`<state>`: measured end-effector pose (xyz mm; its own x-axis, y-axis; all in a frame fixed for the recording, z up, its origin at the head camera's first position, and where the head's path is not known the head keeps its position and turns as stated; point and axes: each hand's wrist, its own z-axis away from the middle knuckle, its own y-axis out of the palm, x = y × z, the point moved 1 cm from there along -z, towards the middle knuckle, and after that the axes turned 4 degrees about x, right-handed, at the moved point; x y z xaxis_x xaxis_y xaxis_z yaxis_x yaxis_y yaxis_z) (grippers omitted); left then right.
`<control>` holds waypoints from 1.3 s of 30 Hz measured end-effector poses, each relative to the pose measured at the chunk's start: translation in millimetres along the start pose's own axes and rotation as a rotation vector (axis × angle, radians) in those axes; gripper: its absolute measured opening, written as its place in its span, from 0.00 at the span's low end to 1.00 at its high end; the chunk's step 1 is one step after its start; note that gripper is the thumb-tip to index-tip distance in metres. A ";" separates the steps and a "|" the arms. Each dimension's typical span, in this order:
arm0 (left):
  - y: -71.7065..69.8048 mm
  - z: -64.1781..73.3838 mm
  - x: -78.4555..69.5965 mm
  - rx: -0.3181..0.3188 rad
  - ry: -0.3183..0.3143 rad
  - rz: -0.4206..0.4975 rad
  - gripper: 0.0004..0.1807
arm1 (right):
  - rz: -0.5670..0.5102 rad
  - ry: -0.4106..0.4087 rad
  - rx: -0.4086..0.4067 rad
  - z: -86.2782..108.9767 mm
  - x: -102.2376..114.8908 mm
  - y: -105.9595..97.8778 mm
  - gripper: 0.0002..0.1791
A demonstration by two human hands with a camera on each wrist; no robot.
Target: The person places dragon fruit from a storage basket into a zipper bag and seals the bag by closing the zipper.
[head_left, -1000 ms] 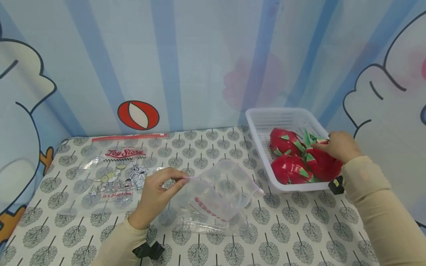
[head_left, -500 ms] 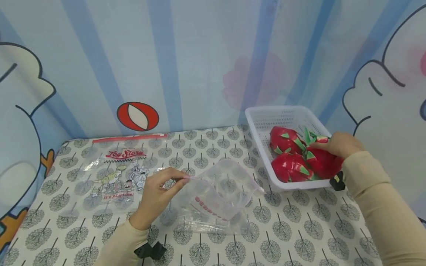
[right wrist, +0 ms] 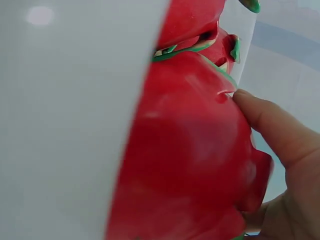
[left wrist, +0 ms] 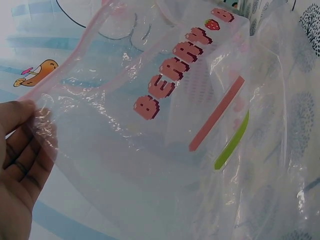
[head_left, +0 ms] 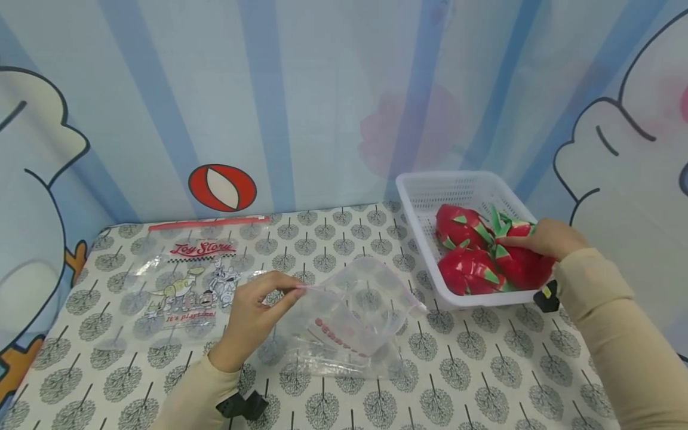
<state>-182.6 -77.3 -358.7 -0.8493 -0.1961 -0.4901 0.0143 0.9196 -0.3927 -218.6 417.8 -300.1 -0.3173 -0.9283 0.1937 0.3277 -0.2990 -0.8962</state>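
My left hand (head_left: 258, 316) pinches the pink-edged mouth of a clear zip bag (head_left: 301, 316) between thumb and forefinger. The mouth gapes, and the bag's lower part lies on the patterned cloth. In the left wrist view, red "BERRY" lettering (left wrist: 175, 70) shows on the bag. At the right, my right hand (head_left: 556, 239) grips a red dragon fruit (head_left: 524, 269) with green scales, inside a white basket (head_left: 424, 257). Seen from the right wrist, the thumb (right wrist: 275, 125) presses the fruit's side; the other fingers are mostly hidden. Two more dragon fruits (head_left: 470, 272) sit beside it.
A second clear bag (head_left: 188, 286), printed "Toy Story" and topped by a red zip strip (head_left: 209, 223), lies flat at the left. Behind the table stands a blue striped backdrop (head_left: 333, 107). The basket's raised rim (head_left: 484, 300) surrounds the fruits.
My right hand has shifted slightly down on the dragon fruit, which stays in the basket. The left hand keeps its hold on the bag, and the head view has tilted a little.
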 end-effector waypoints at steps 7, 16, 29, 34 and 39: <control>-0.1 0.7 0.7 0.002 0.002 0.000 0.13 | 0.002 -0.020 -0.027 0.4 -2.1 2.5 0.47; -0.3 0.8 0.1 -0.005 0.000 -0.003 0.13 | -0.006 -0.058 -0.078 -0.7 -5.7 4.9 0.48; 0.0 1.5 1.3 0.002 -0.004 0.005 0.07 | 0.016 -0.090 -0.161 1.5 -12.6 10.2 0.48; 0.2 1.5 1.8 0.003 -0.003 0.007 0.08 | 0.034 -0.092 -0.189 1.8 -13.7 9.9 0.49; 0.7 1.8 2.7 0.003 -0.002 0.007 0.07 | 0.043 -0.091 -0.212 0.2 -14.1 9.8 0.50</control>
<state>-183.9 -77.8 -361.7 -0.8482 -0.1904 -0.4942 0.0215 0.9200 -0.3913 -210.7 427.9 -311.6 -0.2227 -0.9581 0.1800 0.1416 -0.2144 -0.9664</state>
